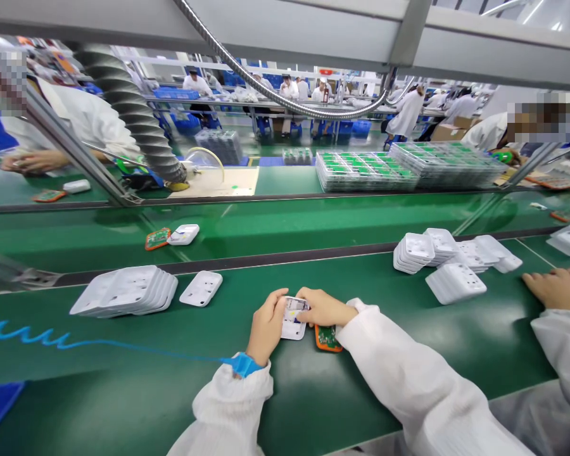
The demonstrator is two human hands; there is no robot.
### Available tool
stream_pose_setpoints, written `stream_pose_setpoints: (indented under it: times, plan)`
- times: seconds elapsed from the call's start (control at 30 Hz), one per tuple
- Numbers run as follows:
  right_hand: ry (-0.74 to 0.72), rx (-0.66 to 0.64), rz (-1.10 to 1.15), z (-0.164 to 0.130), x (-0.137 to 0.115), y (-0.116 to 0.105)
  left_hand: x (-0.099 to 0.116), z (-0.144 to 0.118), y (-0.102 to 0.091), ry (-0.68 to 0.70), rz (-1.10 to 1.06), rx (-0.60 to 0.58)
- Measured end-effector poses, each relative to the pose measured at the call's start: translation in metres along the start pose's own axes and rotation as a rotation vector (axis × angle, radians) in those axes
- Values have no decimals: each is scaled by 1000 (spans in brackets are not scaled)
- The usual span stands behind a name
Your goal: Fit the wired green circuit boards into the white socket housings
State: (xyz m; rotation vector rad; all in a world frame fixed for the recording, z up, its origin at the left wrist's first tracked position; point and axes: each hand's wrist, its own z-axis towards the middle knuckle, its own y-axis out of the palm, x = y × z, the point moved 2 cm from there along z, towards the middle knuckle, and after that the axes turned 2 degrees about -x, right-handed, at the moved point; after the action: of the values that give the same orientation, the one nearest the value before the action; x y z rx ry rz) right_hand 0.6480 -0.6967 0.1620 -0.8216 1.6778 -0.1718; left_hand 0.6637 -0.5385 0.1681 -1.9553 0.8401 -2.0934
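Head view, step: we judge a part is being seated in the white housing [293,318], lower centre of the frame; square alignment and even thumb pressure would serve best.
Left hand [266,326]: fingers curled, gripping the housing's left edge.
Right hand [323,308]: pinching its right edge.
Circuit board [327,338]: on the worktop [137,392], just beside the housing.
Surface: green worktop; stacked white covers [126,290] at left.
Room: factory line, co-worker's hand [553,288] at right.

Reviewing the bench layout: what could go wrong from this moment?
1. Both hands, left hand and right hand, pinch one white housing above the mat; it might slip.
2. The circuit board lies right under the right wrist and might get pressed.
3. The blue wrist-strap cord could snag the cover stack.
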Motion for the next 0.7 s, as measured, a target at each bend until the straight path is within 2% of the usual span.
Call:
stream_pose_setpoints:
  times: [0.07, 0.13, 0.23, 0.3, 0.33, 0.4, 0.47, 0.53, 0.6, 0.7]
  plan:
    - [98, 5, 177, 16, 3, -20, -5, 3, -5, 23, 23, 92]
    - [152, 167, 233, 32, 4, -52, -10, 7, -13, 33, 61, 174]
    - [124, 439, 201, 46, 2, -102, -19, 11, -24, 11, 109, 223]
    - [93, 556, 166, 45, 0, -118, -23, 13, -27, 3, 121, 227]
    - [73, 581, 146, 42, -1, -117, -24, 13, -28, 5, 125, 224]
    - [28, 563, 114, 32, -1, -97, -26, 13, -25, 27, 134, 213]
    - [-43, 485, 65, 21, 2, -62, -24, 11, -17, 86, 157, 202]
    - [-181, 393, -65, 12, 6, -23, -19, 7, -6, 190, 206, 209]
    - [-263, 426, -206, 7, 7, 6, -10, 1, 7, 331, 277, 219]
    - [-226, 455, -237, 9, 3, 23, 8, -10, 29, 562, 392, 196]
